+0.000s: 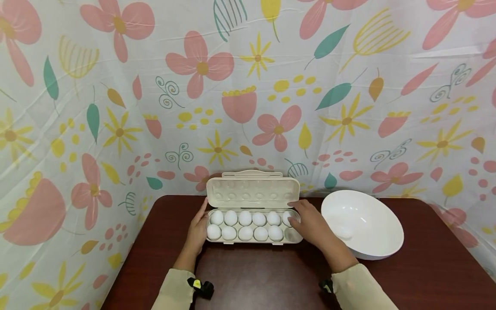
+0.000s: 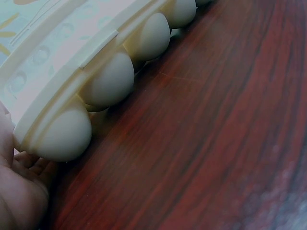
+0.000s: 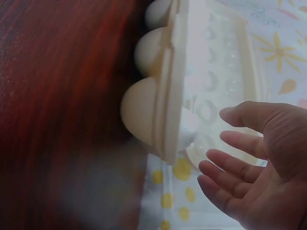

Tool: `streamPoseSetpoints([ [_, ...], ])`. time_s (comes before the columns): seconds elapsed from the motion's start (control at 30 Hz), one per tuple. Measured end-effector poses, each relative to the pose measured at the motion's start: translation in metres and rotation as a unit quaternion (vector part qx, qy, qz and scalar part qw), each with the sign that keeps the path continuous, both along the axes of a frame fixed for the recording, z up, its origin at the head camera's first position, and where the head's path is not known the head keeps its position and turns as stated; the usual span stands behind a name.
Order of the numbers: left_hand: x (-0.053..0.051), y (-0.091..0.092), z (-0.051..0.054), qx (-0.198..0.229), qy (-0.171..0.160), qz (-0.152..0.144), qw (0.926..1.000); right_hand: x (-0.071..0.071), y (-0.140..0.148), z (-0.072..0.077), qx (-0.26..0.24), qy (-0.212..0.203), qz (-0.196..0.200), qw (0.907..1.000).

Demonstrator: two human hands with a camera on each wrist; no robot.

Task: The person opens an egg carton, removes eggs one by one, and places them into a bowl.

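An open egg carton (image 1: pixel 253 206) of cream plastic lies on the table with its lid raised at the back. Several white eggs (image 1: pixel 245 218) fill its two rows, except the front right cell (image 1: pixel 293 235), which holds none. At the carton's left end, my left hand (image 1: pixel 197 232) holds the edge; the left wrist view has its thumb by the rim and fingers partly under the end. My right hand (image 1: pixel 313 224) hovers at the right end, near the back right egg (image 1: pixel 287 218). Its fingers are spread and hold nothing in the right wrist view.
Right of the carton stands a large white bowl (image 1: pixel 377 224) with a slanted rim. A pale rounded shape, seemingly an egg (image 1: pixel 342 232), lies inside it. The dark red wooden table (image 1: pixel 263 275) meets a flowered cloth (image 1: pixel 248 129) behind.
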State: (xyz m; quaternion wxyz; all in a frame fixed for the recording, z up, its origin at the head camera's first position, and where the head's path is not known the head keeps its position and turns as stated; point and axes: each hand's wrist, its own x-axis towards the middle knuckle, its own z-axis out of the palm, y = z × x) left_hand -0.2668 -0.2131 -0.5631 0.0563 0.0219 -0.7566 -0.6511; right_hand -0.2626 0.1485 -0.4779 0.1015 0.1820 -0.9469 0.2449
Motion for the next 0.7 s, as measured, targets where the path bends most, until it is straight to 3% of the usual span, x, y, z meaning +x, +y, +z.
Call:
streamPoseSetpoints([
  [0.23,-0.001,0.000,0.000,0.008,-0.009,-0.003,0.9999,-0.009,-0.001,-0.014,0.000,-0.011,-0.002,0.9999],
  [0.33,0.005,0.001,0.013,0.011,-0.017,-0.013,0.9997,-0.012,-0.002,-0.021,0.005,-0.004,-0.004,1.0000],
  [0.47,0.006,0.002,0.015,0.017,-0.019,-0.017,0.9995,-0.013,-0.005,-0.024,0.002,0.017,-0.006,0.9998],
  [0.57,-0.001,0.000,0.002,0.020,-0.009,-0.009,0.9997,-0.013,-0.006,-0.027,0.002,0.037,-0.002,0.9993],
  [0.7,-0.002,0.001,-0.001,0.013,-0.001,-0.003,0.9999,-0.013,-0.007,-0.030,0.013,0.062,0.005,0.9980],
])
